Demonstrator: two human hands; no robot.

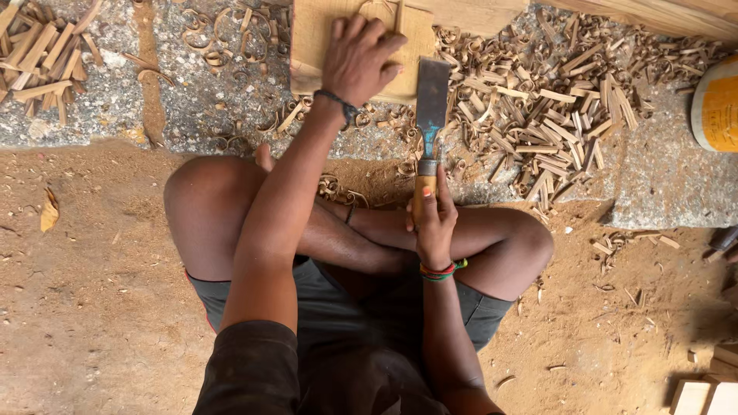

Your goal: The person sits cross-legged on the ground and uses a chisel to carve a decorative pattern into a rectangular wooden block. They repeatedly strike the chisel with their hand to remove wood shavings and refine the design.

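The right hand (433, 223) is closed around the wooden handle of a broad chisel (430, 115), its grip wrapped tight near the metal collar, thumb running up the handle. The chisel's wide flat blade reaches away from that grip, up toward the wooden block (311, 38), and its cutting end lies at or against the block's near right corner; whether the edge actually bites into the wood is hard to tell from this angle.

The left hand (361, 58) lies palm down on the wooden block, fingers spread and curled over its top face, pressing rather than clasping, so its grip is flat and mostly open with nothing enclosed. The block sits beyond both hands on a rough stone slab (115, 107), just left of the chisel blade and directly under the left palm. A dark band circles the left wrist, and coloured bangles (440, 270) sit on the right wrist.

The person sits cross-legged on the sandy floor (92, 307), knees on either side of the right-hand grip. Right of the blade, a thick heap of wood chips and curled shavings (553, 107) covers the slab. Further shavings lie left of the block, and a pile of short wood offcuts (42, 54) rests far left. A yellow container (719, 107) stands at the right edge, well apart from both hands.
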